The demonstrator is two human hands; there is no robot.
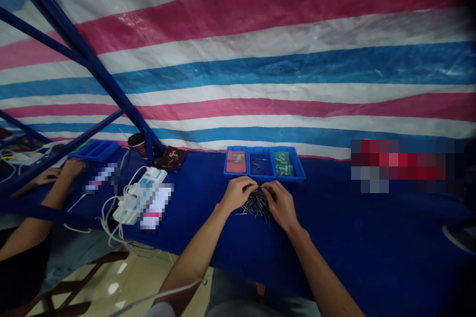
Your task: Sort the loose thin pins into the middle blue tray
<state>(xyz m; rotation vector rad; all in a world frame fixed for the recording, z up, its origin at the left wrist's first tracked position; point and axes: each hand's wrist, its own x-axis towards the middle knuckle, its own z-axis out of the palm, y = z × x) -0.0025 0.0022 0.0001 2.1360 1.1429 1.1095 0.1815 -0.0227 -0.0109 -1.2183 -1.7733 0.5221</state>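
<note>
A loose pile of thin, dark metal pieces like long screws or nails [258, 205] lies on the blue tabletop between my hands. My left hand [238, 194] is closed in a pinch at the pile's upper left. Across from it, my right hand [278, 202] pinches at the upper right, fingertips close to those of the left. What the fingertips hold is too small to make out. Just beyond stand three joined blue bins: the left bin [226, 168] has a pink lining, the middle bin [262, 177] a few thin pieces, the right bin [302, 176] pale pieces on green.
To the left lie a white power strip [139, 195] with tangled cables, a blurred-out phone-like item [156, 207], a dark packet [171, 158] and a cup [137, 144]. Another person's hands [50, 176] work near a blue tray [97, 150]. A blue metal frame [107, 86] crosses there.
</note>
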